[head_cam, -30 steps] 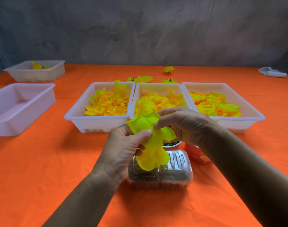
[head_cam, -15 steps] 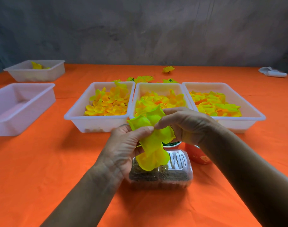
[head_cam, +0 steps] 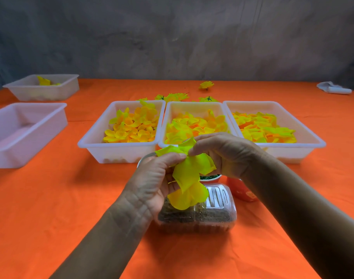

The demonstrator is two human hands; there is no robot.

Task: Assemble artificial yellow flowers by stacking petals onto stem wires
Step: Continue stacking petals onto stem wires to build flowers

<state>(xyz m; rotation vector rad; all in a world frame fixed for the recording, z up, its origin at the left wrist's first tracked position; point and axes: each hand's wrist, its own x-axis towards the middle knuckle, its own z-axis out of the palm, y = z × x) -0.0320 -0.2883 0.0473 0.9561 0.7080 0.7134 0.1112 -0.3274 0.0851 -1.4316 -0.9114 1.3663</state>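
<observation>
Left hand [head_cam: 152, 178]: thumb and fingers pinch the yellow petals [head_cam: 189, 178] at their upper edge.
Right hand [head_cam: 222, 153]: fingertips curled onto the same petals — gripping from 2 o'clock.
Petals: held above the clear box [head_cam: 216, 214], at 6 o'clock of the middle petal tray [head_cam: 194, 106].
Stem wire: cannot tell — hidden.

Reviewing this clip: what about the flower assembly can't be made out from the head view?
- Stem wire: hidden by the yellow petals and both hands.
- Left hand fingertips: tucked behind the petals.
- White cup: mostly covered by the right hand and petals.
- Clear plastic box: dark contents too blurred to name.
</observation>
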